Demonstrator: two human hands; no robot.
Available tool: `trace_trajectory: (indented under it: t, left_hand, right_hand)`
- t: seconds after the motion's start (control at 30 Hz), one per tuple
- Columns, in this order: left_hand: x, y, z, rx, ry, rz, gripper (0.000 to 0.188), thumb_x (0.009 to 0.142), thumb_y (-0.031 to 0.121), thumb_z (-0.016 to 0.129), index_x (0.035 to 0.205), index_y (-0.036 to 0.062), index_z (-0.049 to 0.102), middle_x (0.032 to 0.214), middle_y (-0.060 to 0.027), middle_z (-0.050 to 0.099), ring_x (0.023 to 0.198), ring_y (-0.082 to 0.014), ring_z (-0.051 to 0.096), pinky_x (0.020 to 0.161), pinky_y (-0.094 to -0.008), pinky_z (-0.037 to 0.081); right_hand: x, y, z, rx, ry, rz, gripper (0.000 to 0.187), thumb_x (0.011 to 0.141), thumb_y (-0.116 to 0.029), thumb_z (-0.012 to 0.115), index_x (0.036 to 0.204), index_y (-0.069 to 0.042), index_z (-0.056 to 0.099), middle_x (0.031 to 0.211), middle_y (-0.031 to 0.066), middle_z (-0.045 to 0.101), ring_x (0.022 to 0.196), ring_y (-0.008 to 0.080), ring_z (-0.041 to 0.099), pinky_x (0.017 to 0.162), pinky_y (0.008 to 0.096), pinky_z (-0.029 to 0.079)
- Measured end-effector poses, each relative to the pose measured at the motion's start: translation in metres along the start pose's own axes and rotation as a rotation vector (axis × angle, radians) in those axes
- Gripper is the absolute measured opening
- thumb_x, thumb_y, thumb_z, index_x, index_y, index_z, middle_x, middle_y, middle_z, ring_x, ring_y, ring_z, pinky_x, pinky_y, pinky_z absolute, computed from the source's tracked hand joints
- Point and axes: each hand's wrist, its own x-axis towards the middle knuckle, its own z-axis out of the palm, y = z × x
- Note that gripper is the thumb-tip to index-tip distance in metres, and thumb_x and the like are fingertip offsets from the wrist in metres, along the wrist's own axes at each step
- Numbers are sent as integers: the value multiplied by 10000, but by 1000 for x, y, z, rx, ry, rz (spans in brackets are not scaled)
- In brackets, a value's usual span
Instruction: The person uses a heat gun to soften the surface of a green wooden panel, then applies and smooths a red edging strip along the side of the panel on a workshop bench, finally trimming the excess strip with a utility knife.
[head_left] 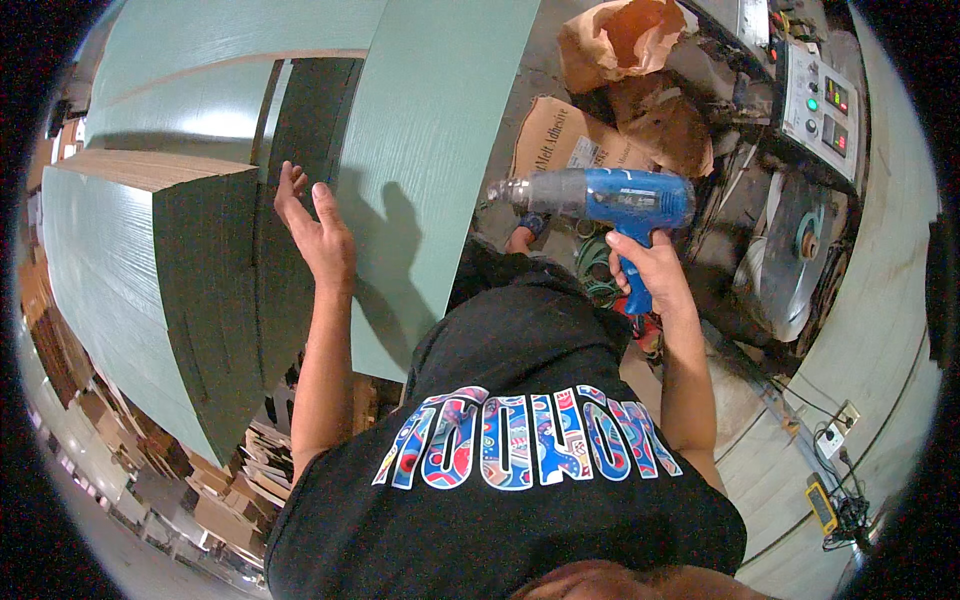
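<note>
My right hand (652, 268) is wrapped round the handle of a blue heat gun (630, 195), whose metal nozzle points left toward a pale green panel (440, 140). Raised over the left part of that panel, my left hand (318, 230) holds nothing, its thumb and fingers apart. A shadow of the hand falls on the panel beside it. To the left of this hand stands a thick stack of green boards (110, 250) with brown edges. Whether the heat gun is running cannot be seen.
Brown paper sacks (570, 135) lie beyond the heat gun. At the right stands a machine with a control panel (822, 110) and a large round reel (790, 250). Cables plug into a wall socket (838, 428) near a yellow device (822, 508). Cut board pieces (225, 505) are piled lower left.
</note>
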Motion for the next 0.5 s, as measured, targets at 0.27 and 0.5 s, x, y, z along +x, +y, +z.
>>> trace_trajectory:
  t: [0.27, 0.5]
  left_hand:
    - [3, 15, 10, -101, -213, -249, 563, 1010, 258, 803, 1486, 19, 620, 1331, -165, 712, 1156, -240, 686, 1029, -366, 544]
    - [12, 28, 6, -33, -306, -209, 675, 947, 321, 873, 1504, 27, 630, 1374, -212, 729, 1255, -252, 691, 1092, -372, 524]
  right_hand:
    - [39, -14, 52, -748, 118, -389, 435, 998, -409, 708, 973, 25, 686, 887, 292, 744, 823, 503, 728, 808, 560, 592]
    - [49, -57, 114, -856, 144, -419, 465, 1009, -395, 662, 1012, 69, 682, 952, 359, 731, 947, 549, 716, 922, 616, 560]
